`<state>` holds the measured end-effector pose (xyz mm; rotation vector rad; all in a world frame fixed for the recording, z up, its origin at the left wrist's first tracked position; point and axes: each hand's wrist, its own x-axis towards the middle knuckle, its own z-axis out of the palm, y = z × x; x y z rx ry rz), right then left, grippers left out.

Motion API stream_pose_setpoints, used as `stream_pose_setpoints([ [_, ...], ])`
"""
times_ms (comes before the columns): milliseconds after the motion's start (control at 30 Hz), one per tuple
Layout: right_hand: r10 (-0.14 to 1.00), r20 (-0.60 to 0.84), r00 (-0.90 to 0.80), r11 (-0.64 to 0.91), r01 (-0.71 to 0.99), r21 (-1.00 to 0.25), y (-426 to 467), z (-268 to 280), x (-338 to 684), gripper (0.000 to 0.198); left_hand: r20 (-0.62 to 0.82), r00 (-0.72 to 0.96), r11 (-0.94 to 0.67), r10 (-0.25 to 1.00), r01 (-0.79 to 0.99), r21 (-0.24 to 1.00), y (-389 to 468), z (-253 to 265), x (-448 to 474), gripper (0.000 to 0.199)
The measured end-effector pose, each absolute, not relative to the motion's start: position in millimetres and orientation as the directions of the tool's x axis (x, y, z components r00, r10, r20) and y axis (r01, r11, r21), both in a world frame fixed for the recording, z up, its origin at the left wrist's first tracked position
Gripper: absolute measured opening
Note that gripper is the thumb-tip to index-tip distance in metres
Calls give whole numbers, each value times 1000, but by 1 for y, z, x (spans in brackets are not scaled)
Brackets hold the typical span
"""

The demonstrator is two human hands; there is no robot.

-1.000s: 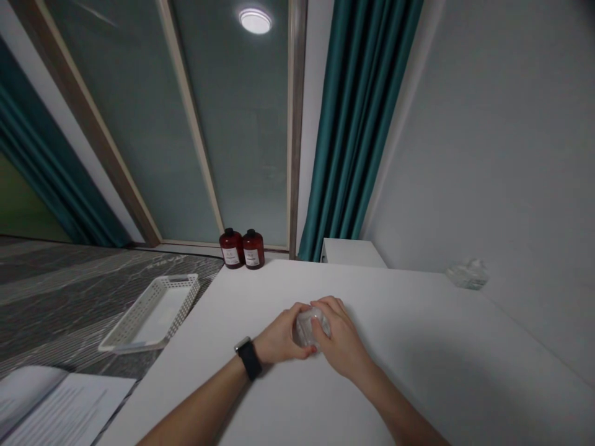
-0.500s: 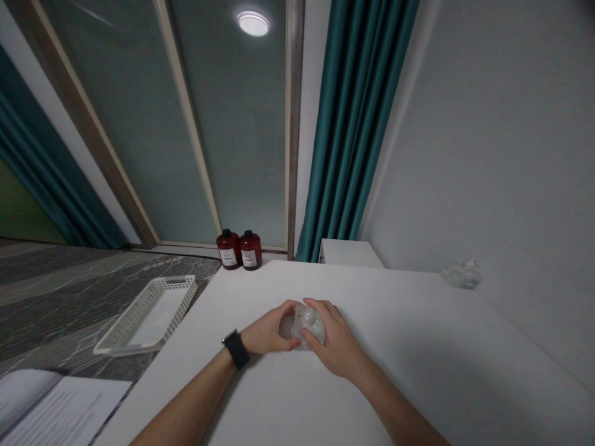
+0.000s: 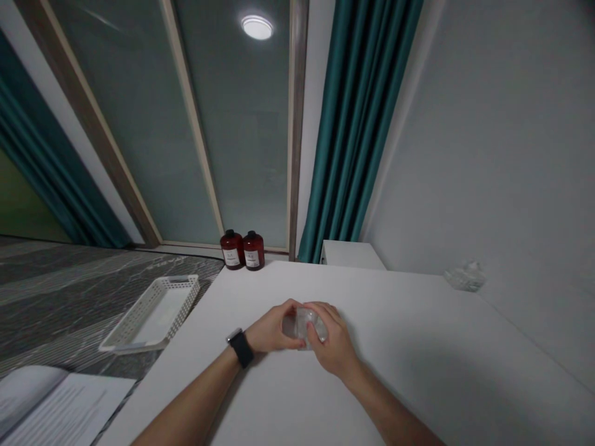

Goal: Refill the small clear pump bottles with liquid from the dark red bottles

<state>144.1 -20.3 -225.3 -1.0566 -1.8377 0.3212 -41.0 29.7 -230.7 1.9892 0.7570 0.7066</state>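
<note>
In the head view you have two hands on one clear object (image 3: 303,319), held between them over the middle of the white surface (image 3: 395,322). Your left hand (image 3: 267,331) is curved in a wide C, fingertips and thumb at its left side; your right hand (image 3: 335,344) is closed more tightly around its right side. You cover much of it with your fingers, so you cannot tell its full shape or whether it touches the surface.

Compared with half a second ago, your right thumb has moved up across the object's face; the bottles and basket have stayed put.

Around you are two dark red bottles (image 3: 242,250) side by side at the far left corner, one white basket (image 3: 160,314) and one open booklet (image 3: 83,402) left of the surface, and one crumpled clear wrapper (image 3: 466,276) far right.
</note>
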Motion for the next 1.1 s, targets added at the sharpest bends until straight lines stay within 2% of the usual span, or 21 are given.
stream_pose_setpoints([
  [233,771,594,-231,616,504,-605,-18,-228,149,35,202,682,-441,703,196,876,33,-232,-41,57],
  [367,829,453,-327,558,434,-707,-19,-216,161,44,195,689,-410,698,161,898,33,-231,-42,55],
  [533,794,300,-529,454,187,-871,-11,-202,185,43,172,716,-354,676,111,928,34,-231,-44,58],
  [733,843,286,-456,381,132,-915,-4,-210,183,39,165,722,-348,672,112,931,35,-232,-43,59],
  [900,862,329,-385,418,175,-892,-8,-210,177,33,164,719,-355,676,122,927,33,-232,-42,58],
  [1100,862,362,-356,468,282,-838,-13,-207,173,40,173,719,-374,673,129,918,33,-231,-42,57],
])
